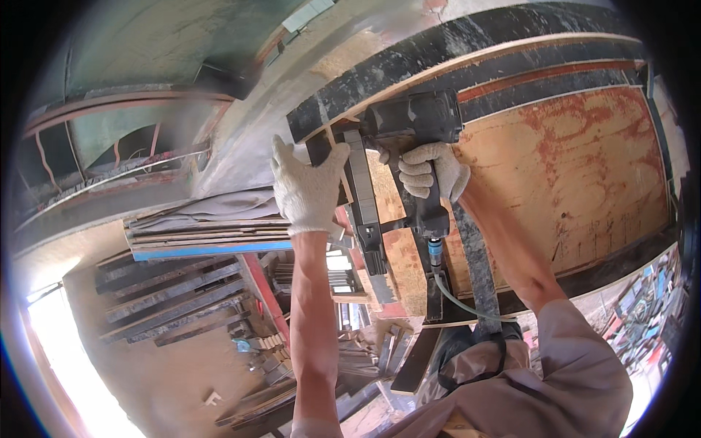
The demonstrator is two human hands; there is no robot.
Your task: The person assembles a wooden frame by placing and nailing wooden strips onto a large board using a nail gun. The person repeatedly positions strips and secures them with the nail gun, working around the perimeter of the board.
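My right hand, in a white knit glove, is wrapped around the handle of a black pneumatic nail gun. The gun's long magazine points down toward me, and a pale air hose joins the handle at a blue fitting. My left hand, also gloved, grips the left end of a black-faced board, with the thumb on the near side and the fingers on the far side. The gun's nose lies close to this end, partly hidden by the thumb and the magazine.
A wide plywood panel with reddish stains and black edge strips lies to the right. Stacked boards stand at left, with dark planks on the floor below. Scrap pieces are heaped at lower right. A concrete wall rises beyond.
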